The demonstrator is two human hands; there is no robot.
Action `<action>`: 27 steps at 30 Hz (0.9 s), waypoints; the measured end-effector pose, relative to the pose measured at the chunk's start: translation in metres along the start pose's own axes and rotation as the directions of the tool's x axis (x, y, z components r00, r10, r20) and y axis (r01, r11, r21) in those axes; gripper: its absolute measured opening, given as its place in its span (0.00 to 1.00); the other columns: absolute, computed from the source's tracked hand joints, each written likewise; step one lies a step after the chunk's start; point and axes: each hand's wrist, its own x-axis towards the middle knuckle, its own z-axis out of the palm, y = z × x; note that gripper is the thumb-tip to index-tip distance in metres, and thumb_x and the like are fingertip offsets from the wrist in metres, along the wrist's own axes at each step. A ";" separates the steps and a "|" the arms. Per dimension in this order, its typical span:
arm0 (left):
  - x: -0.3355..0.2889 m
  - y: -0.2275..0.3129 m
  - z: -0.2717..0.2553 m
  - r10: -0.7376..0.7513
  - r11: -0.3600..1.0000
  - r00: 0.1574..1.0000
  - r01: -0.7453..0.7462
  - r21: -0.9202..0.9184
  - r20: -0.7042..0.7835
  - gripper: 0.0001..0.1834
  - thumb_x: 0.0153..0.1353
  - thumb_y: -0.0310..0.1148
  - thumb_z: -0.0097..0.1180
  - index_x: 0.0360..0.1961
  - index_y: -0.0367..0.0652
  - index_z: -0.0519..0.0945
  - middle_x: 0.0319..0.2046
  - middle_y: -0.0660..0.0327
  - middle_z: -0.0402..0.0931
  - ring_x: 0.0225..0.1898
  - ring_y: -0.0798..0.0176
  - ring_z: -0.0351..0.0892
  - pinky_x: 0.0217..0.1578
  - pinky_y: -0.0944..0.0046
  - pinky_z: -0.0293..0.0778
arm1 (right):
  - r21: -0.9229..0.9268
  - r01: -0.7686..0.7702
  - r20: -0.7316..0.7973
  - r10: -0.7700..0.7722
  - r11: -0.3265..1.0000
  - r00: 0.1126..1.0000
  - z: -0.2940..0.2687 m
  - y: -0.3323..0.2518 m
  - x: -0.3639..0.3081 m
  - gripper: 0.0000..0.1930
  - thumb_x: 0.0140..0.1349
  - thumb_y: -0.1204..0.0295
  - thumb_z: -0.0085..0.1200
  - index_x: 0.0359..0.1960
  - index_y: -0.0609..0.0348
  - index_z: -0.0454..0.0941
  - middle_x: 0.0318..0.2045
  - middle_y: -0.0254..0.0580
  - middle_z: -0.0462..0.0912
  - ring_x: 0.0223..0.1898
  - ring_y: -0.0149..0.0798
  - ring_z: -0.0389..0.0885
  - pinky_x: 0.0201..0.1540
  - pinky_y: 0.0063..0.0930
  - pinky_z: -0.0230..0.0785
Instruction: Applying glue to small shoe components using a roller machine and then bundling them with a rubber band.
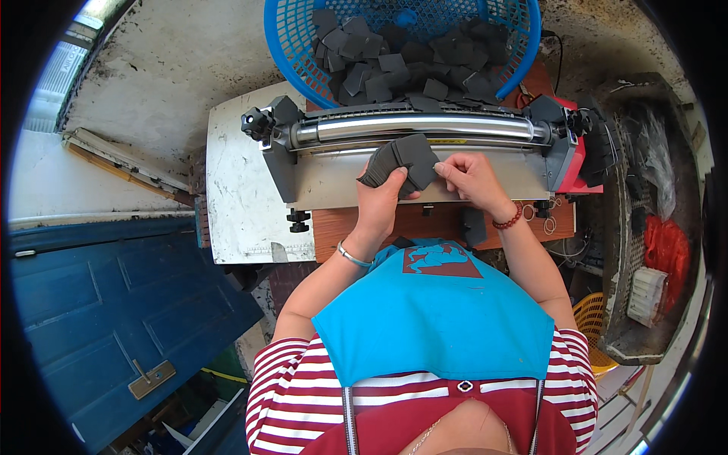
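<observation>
A fanned stack of thin dark grey square pieces (388, 163) is gripped in my left hand (381, 199), thumb on top and fingers beneath. My right hand (469, 178) pinches near the corner of the top square at the stack's right side; whether its fingertips hold that corner or only touch it, I cannot tell. Both hands are above the metal front plate (326, 178) of a roller machine. Just behind them runs its shiny steel roller (425, 127), between dark end blocks with black knobs (256, 123).
Behind the machine a blue plastic basket (282, 53) holds many loose dark squares. A white tabletop (239, 174) lies left, a blue door (98, 318) lower left. On the right stand a grimy trough (618, 227) with a red plastic bag (667, 254) and a yellow basket (590, 322).
</observation>
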 end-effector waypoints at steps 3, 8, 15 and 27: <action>0.000 0.002 -0.001 -0.001 1.000 1.000 0.000 0.005 0.011 0.15 0.63 0.24 0.51 0.51 0.38 0.72 0.41 0.58 0.78 0.36 0.66 0.80 0.29 0.67 0.83 | 0.084 -0.033 0.063 0.028 0.996 0.998 -0.005 0.001 0.001 0.15 0.65 0.63 0.57 0.24 0.59 0.77 0.14 0.27 0.73 0.12 0.18 0.63 0.14 0.14 0.53; -0.001 0.005 0.002 0.004 1.000 1.000 -0.004 -0.011 -0.011 0.15 0.64 0.25 0.52 0.52 0.37 0.73 0.40 0.58 0.78 0.35 0.67 0.81 0.28 0.68 0.83 | 0.042 -0.017 0.107 0.013 0.999 0.994 -0.010 0.007 0.003 0.14 0.66 0.62 0.56 0.26 0.57 0.78 0.16 0.25 0.73 0.13 0.16 0.63 0.15 0.12 0.53; 0.001 0.001 -0.005 0.066 0.997 0.997 -0.065 0.030 -0.037 0.16 0.64 0.25 0.52 0.52 0.37 0.73 0.40 0.58 0.79 0.35 0.67 0.81 0.27 0.69 0.83 | 0.091 -0.036 0.032 0.033 0.995 0.999 -0.013 -0.001 -0.001 0.15 0.64 0.64 0.56 0.22 0.59 0.77 0.13 0.27 0.72 0.12 0.18 0.64 0.14 0.14 0.54; 0.002 0.004 0.005 0.086 0.995 0.995 -0.083 0.057 -0.045 0.17 0.62 0.23 0.52 0.53 0.37 0.73 0.41 0.58 0.78 0.34 0.67 0.81 0.26 0.69 0.83 | 0.006 0.006 -0.004 -0.006 1.000 1.000 -0.011 -0.002 0.010 0.17 0.65 0.60 0.54 0.23 0.60 0.77 0.14 0.30 0.75 0.11 0.19 0.65 0.13 0.14 0.55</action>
